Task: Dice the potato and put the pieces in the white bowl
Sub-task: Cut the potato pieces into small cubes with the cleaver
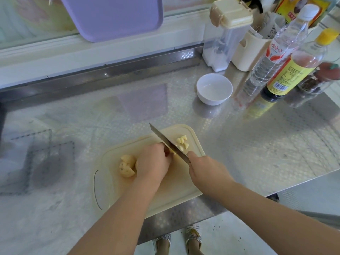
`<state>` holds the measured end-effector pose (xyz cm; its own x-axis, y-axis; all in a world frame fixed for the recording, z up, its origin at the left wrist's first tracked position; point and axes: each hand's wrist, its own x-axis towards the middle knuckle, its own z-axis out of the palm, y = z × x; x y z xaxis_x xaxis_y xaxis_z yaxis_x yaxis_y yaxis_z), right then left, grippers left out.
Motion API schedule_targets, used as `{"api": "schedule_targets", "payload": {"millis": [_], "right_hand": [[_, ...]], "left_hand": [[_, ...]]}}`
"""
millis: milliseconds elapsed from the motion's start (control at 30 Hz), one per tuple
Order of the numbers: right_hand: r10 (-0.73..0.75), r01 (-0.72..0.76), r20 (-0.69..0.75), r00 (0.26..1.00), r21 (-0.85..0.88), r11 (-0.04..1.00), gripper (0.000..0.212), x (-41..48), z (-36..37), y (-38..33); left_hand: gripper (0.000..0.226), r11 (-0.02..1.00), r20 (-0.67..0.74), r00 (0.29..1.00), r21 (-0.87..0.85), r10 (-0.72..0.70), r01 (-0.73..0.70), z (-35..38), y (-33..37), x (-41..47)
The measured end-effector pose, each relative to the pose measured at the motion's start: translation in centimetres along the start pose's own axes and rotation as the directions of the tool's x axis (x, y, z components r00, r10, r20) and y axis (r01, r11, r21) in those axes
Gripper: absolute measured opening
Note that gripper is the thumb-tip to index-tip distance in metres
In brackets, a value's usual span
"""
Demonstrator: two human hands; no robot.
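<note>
On a cream cutting board [184,186] lie two uncut potato chunks [126,165] at the left and several diced pieces [182,142] at the far right. My left hand [153,163] curls over a potato piece beside the blade, which hides most of it. My right hand [206,170] grips the handle of a knife [163,141], forefinger along the spine. The blade stands on the board between my left fingers and the diced pieces. The white bowl [214,89] stands on the counter beyond the board to the right, with no potato in it.
Bottles [287,67], a spice jar [320,78], a clear lidded container [222,37] and a cream holder [248,52] crowd the back right corner. A purple tray [114,17] leans at the back. The steel counter's front edge runs just below the board.
</note>
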<state>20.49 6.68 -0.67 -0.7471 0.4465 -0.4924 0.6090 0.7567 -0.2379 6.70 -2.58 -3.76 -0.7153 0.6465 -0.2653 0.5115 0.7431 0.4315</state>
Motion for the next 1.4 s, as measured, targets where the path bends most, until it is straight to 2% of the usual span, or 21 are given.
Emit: {"api": "schedule_targets", "payload": {"millis": [333,533,800,967,1033,1133,1200,1233,1267,1333,1400], "right_hand": [[0.001,-0.001,-0.001,1.000,-0.041,0.999,0.032,0.7,1.0,-0.1],[0.003,-0.002,0.022,1.000,-0.034,0.999,0.030,1.2,1.5,-0.1],[0.048,-0.043,-0.024,0.999,0.177,0.983,0.021,1.9,0.4,0.8],[-0.032,0.044,-0.125,0.992,0.092,0.995,0.019,1.2,-1.4,1.9],[-0.071,0.076,-0.155,0.985,0.031,0.997,0.020,0.8,-2.1,2.4],[-0.109,0.101,-0.169,0.980,-0.053,0.993,0.025,0.2,-3.1,2.9],[-0.134,0.118,-0.183,0.974,-0.098,0.988,0.023,0.1,-3.3,3.1],[-0.149,0.127,-0.190,0.970,-0.121,0.984,0.022,0.2,-3.3,3.2],[-0.164,0.136,-0.193,0.967,-0.148,0.980,0.020,0.4,-3.3,3.3],[-0.189,0.149,-0.196,0.962,-0.203,0.968,0.017,0.6,-3.1,3.3],[-0.201,0.145,-0.207,0.958,-0.255,0.956,0.015,0.8,-3.2,3.2]], "left_hand": [[0.014,0.999,0.009,1.000,0.024,0.026,-0.026,-0.1,0.1,0.1],[0.013,0.999,0.019,1.000,0.034,0.025,-0.026,-0.2,0.2,0.1],[0.015,0.991,0.043,0.995,0.101,0.086,-0.090,-0.3,1.1,0.2],[0.016,0.998,0.076,0.995,-0.032,0.064,-0.061,-0.9,1.0,1.0],[0.010,0.992,-0.014,1.000,-0.126,0.027,-0.029,-2.6,0.1,1.0],[0.005,0.971,-0.262,0.962,-0.240,-0.070,0.006,-6.7,-1.2,0.5],[0.004,0.970,-0.381,0.924,-0.236,-0.042,-0.053,-8.9,-1.2,0.6],[0.004,0.970,-0.380,0.925,-0.219,0.015,-0.106,-9.4,-0.9,0.9],[0.005,0.964,-0.328,0.940,-0.206,0.092,-0.166,-9.7,-0.3,1.3],[0.010,0.944,-0.109,0.962,-0.195,0.250,-0.267,-9.5,1.1,1.8],[0.017,0.930,0.101,0.931,-0.160,0.350,-0.332,-8.6,2.5,2.1]]}}
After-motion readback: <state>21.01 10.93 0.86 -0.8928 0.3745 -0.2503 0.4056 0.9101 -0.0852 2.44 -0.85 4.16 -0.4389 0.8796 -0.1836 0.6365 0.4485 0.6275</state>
